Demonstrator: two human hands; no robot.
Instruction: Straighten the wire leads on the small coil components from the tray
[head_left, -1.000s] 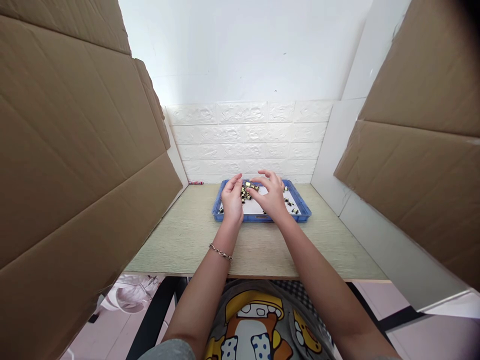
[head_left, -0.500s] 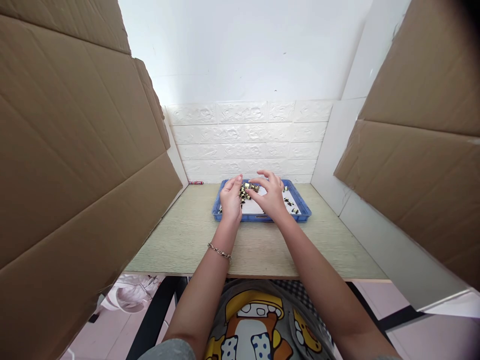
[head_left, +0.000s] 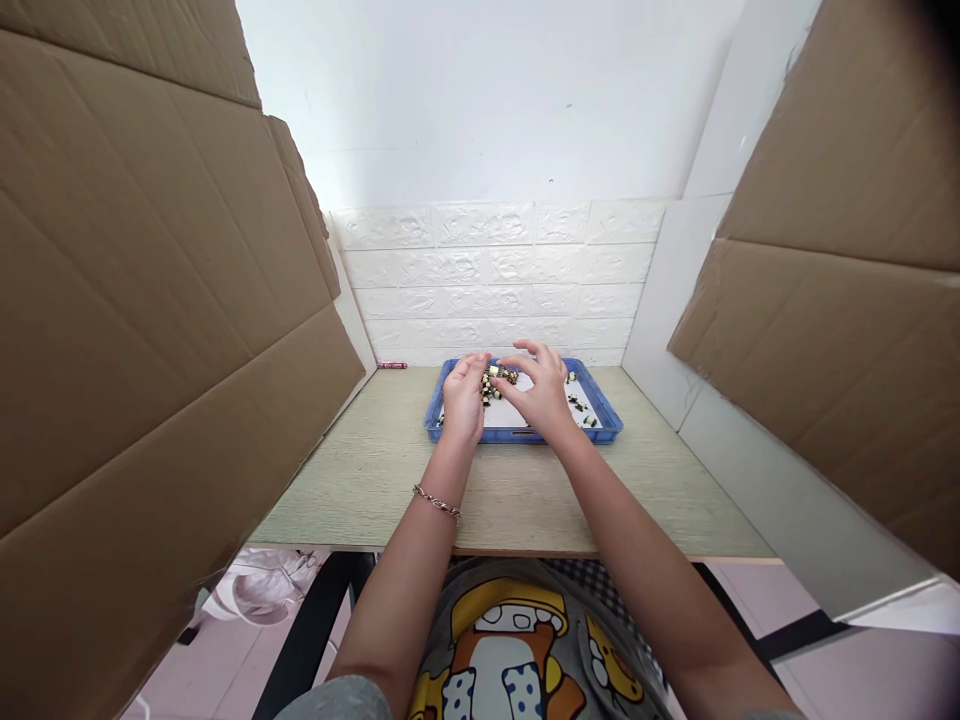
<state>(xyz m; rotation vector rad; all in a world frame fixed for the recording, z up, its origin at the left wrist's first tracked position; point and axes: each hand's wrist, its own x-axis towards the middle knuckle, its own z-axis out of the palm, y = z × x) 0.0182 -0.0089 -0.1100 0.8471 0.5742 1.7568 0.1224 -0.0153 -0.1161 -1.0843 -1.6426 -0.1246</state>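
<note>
My left hand (head_left: 464, 395) is closed, thumb against fingers, over the left part of a blue tray (head_left: 517, 436). What its fingertips hold, if anything, is too small to make out. Facing it, my right hand (head_left: 538, 388) curves its thumb and index finger around a small yellow-and-black part (head_left: 496, 371), apparently a coil component, with the other fingers raised. Behind and below the fingertips lies a heap of similar parts (head_left: 491, 391), partly hidden by my hands. Several more loose parts (head_left: 577, 404) are scattered on the white lining at the tray's right side.
The tray rests on a pale wooden table (head_left: 360, 480). Tall cardboard sheets stand at the left (head_left: 165, 280) and right (head_left: 840, 270). A white brick-patterned wall (head_left: 495, 270) closes the back. A small red tube-like item (head_left: 391, 366) lies at the back left.
My left hand has shifted slightly, its fingertips tipping a little to the right and down. My right hand and the tray look unchanged.
</note>
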